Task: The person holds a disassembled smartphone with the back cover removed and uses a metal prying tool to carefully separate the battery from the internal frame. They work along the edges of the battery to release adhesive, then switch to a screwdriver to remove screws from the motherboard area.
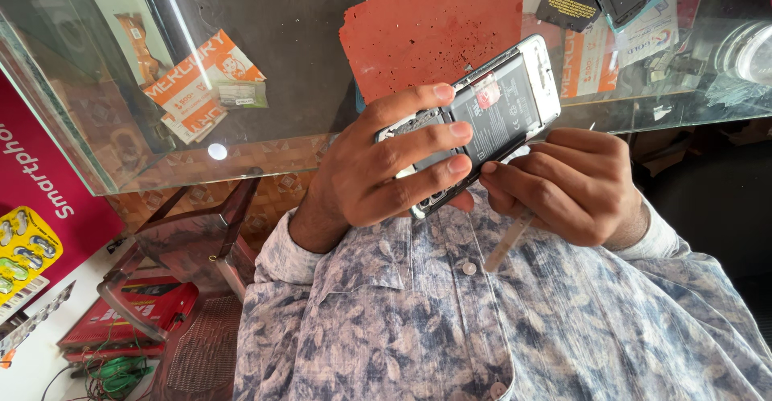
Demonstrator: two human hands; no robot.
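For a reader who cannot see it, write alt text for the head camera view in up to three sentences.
A person's left hand holds an opened phone with its back cover off and battery showing, while the right hand holds a thin metal tool beside its lower edge. Behind the phone, a red mat lies on a glass counter.
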